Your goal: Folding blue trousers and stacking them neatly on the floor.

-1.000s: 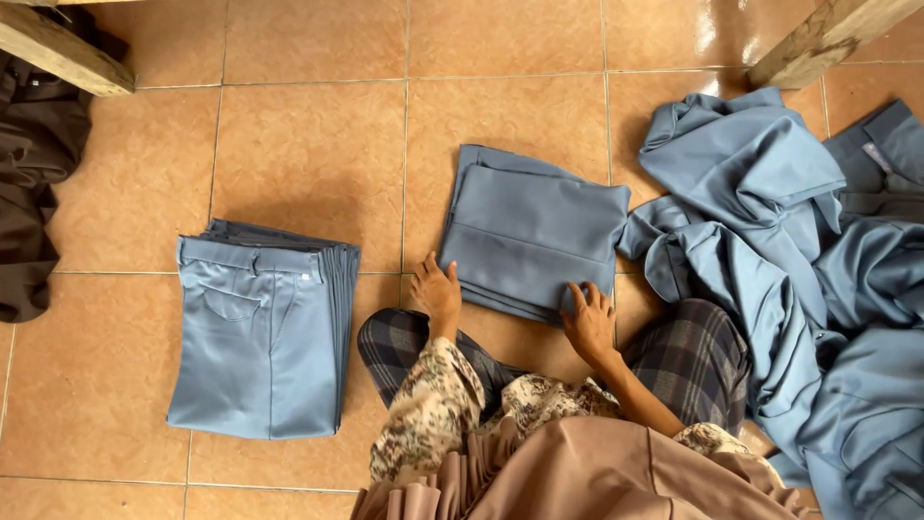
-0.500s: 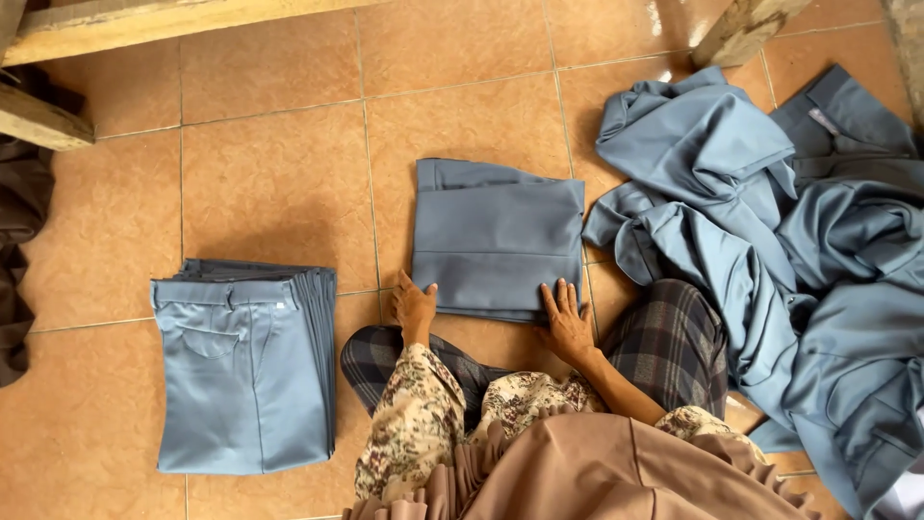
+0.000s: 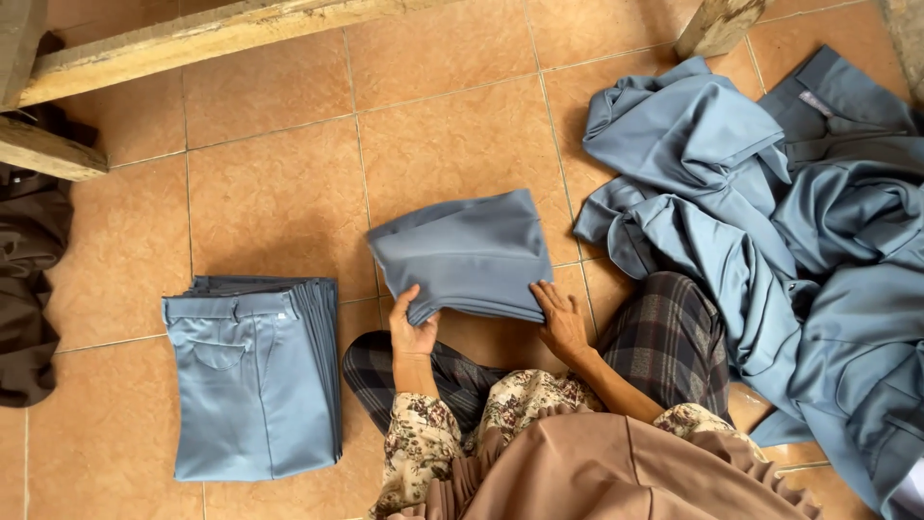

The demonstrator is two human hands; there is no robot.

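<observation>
A folded pair of grey-blue trousers (image 3: pixel 467 255) is lifted off the tiled floor in front of my knees, tilted with its left side higher. My left hand (image 3: pixel 412 327) grips its near left corner from below. My right hand (image 3: pixel 560 318) holds its near right edge, fingers on top of the cloth. To the left lies a neat stack of folded grey-blue trousers (image 3: pixel 255 380), a back pocket showing on the top pair. It is a short way from my left hand.
A loose heap of unfolded grey-blue garments (image 3: pixel 770 231) fills the right side. Dark brown cloth (image 3: pixel 29 289) lies at the left edge. Wooden beams (image 3: pixel 192 39) cross the top, and a wooden leg (image 3: pixel 717 24) stands at the upper right. The floor is orange tile (image 3: pixel 269 193).
The folded trousers lay flat under my palms before; now both hands grip the near edge and have raised them off the floor, swinging them leftward.
</observation>
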